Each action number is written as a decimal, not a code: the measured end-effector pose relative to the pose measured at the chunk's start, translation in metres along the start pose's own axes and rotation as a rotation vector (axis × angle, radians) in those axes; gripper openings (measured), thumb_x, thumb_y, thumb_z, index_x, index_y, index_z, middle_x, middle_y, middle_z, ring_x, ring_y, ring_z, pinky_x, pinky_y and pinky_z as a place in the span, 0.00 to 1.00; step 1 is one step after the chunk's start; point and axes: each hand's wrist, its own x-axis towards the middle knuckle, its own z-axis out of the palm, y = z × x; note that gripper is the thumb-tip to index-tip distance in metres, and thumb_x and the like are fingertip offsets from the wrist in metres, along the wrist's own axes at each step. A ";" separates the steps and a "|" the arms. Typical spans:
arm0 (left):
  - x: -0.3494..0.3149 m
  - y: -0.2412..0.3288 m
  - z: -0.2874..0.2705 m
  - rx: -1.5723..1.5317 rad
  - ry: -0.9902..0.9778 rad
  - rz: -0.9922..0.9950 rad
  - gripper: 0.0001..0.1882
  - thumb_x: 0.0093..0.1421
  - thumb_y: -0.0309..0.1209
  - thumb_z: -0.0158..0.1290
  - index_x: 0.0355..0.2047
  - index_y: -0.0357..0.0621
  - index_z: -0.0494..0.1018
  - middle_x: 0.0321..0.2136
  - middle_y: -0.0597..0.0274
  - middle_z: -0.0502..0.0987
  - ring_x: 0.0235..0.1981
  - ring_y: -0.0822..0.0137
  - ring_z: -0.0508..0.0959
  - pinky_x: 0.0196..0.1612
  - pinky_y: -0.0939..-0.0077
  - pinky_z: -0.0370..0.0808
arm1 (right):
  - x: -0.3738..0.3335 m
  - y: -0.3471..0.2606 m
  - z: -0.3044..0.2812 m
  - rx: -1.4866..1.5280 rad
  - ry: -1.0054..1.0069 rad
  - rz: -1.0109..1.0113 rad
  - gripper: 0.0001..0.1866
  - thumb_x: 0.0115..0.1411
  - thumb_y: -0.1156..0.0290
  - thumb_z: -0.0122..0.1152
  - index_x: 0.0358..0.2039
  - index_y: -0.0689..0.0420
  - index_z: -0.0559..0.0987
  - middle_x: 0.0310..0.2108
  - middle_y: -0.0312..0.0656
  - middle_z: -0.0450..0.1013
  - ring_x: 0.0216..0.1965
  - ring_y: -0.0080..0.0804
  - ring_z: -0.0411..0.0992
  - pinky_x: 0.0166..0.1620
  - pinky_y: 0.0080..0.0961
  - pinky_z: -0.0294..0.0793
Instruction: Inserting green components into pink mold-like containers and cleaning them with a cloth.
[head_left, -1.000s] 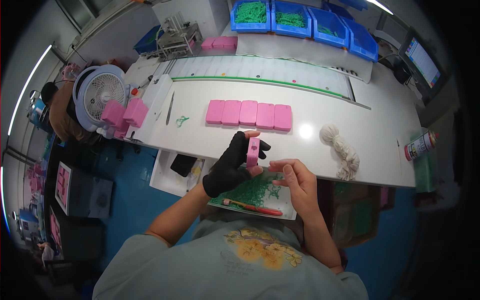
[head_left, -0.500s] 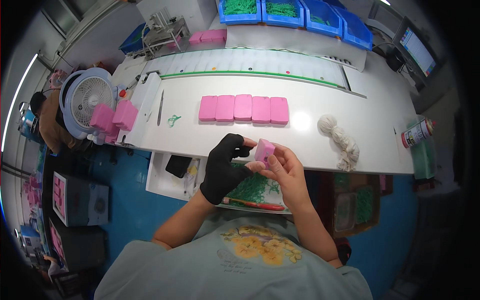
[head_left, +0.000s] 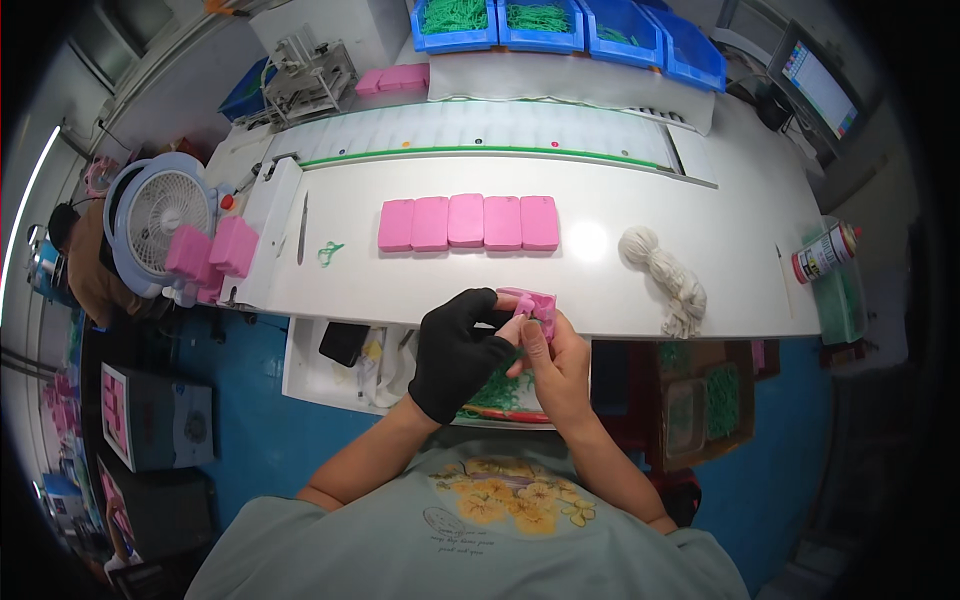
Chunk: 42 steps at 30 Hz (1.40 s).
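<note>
From the head view, I saw the bare right hand [head_left: 562,372] pinching a pink piece [head_left: 545,303] near the table's [head_left: 450,278] front edge. The gloved left hand [head_left: 455,352] curled in, fingertips at the piece; whether they gripped it, I couldn't tell. A loose pinch, I judged, could have dropped it into the drawer [head_left: 303,355] among green scraps [head_left: 492,392].

On the shirt [head_left: 350,535], at the near edge, lines of small dark lettering [head_left: 465,541] stand upside down, just right of an oval mark [head_left: 443,521] and nearer than the flower print [head_left: 520,492]; the can [head_left: 826,254] at the right carries bold lettering on its side; the screen [head_left: 820,80], far right, shows rows too small to read
</note>
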 end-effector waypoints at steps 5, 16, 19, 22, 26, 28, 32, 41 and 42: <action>0.001 -0.002 0.005 0.050 0.003 0.058 0.10 0.58 0.24 0.58 0.39 0.34 0.78 0.30 0.59 0.81 0.32 0.75 0.79 0.36 0.80 0.78 | 0.003 0.004 0.002 -0.045 0.101 -0.060 0.17 0.69 0.67 0.48 0.50 0.68 0.72 0.29 0.42 0.77 0.19 0.22 0.73 0.23 0.19 0.73; 0.005 -0.006 -0.010 0.097 -0.075 -0.052 0.12 0.61 0.27 0.55 0.44 0.36 0.75 0.35 0.60 0.79 0.36 0.76 0.77 0.38 0.80 0.76 | 0.004 0.019 -0.011 -0.007 0.174 -0.112 0.16 0.69 0.73 0.43 0.53 0.68 0.66 0.35 0.47 0.76 0.28 0.28 0.78 0.30 0.22 0.81; 0.009 -0.020 -0.020 -0.019 -0.084 0.157 0.19 0.61 0.33 0.53 0.51 0.37 0.68 0.49 0.56 0.72 0.46 0.70 0.73 0.47 0.73 0.73 | 0.005 0.018 -0.012 0.228 0.124 0.002 0.16 0.70 0.71 0.42 0.53 0.68 0.66 0.39 0.47 0.75 0.34 0.30 0.78 0.34 0.24 0.84; 0.006 -0.015 -0.020 0.007 -0.366 0.272 0.30 0.54 0.35 0.59 0.54 0.39 0.61 0.52 0.48 0.65 0.50 0.59 0.71 0.52 0.65 0.70 | 0.005 0.009 -0.004 0.408 0.069 0.127 0.16 0.71 0.68 0.41 0.52 0.67 0.67 0.42 0.45 0.73 0.39 0.29 0.77 0.36 0.24 0.84; 0.008 -0.024 -0.022 0.434 -0.186 0.461 0.29 0.49 0.34 0.65 0.46 0.41 0.62 0.45 0.54 0.69 0.42 0.55 0.75 0.44 0.67 0.74 | 0.001 0.010 0.004 0.471 -0.057 0.226 0.16 0.71 0.65 0.42 0.52 0.63 0.68 0.42 0.42 0.73 0.39 0.22 0.76 0.42 0.20 0.80; 0.010 -0.027 -0.030 0.460 -0.208 0.449 0.28 0.49 0.33 0.65 0.45 0.41 0.62 0.43 0.56 0.70 0.40 0.55 0.76 0.43 0.68 0.74 | 0.001 0.008 0.004 0.473 -0.114 0.287 0.15 0.71 0.67 0.44 0.51 0.62 0.68 0.41 0.41 0.73 0.40 0.23 0.75 0.44 0.22 0.78; 0.011 -0.039 -0.050 0.507 -0.195 0.459 0.32 0.44 0.36 0.70 0.43 0.41 0.62 0.38 0.58 0.70 0.37 0.58 0.75 0.41 0.70 0.73 | 0.006 0.015 -0.004 0.216 -0.039 0.100 0.12 0.66 0.71 0.54 0.47 0.64 0.71 0.36 0.40 0.74 0.35 0.21 0.73 0.38 0.19 0.76; 0.004 -0.048 -0.057 0.324 -0.167 0.391 0.36 0.39 0.40 0.74 0.43 0.41 0.66 0.37 0.60 0.68 0.37 0.63 0.73 0.41 0.71 0.72 | 0.015 0.004 -0.011 -0.206 -0.013 -0.241 0.05 0.56 0.79 0.62 0.35 0.61 0.80 0.31 0.41 0.76 0.30 0.24 0.74 0.33 0.21 0.74; 0.003 -0.048 -0.057 0.246 -0.196 0.333 0.35 0.39 0.40 0.74 0.43 0.41 0.67 0.37 0.60 0.68 0.37 0.63 0.73 0.41 0.71 0.72 | 0.016 0.003 -0.011 -0.244 -0.007 -0.284 0.05 0.55 0.80 0.63 0.34 0.61 0.81 0.30 0.42 0.77 0.29 0.25 0.75 0.32 0.21 0.73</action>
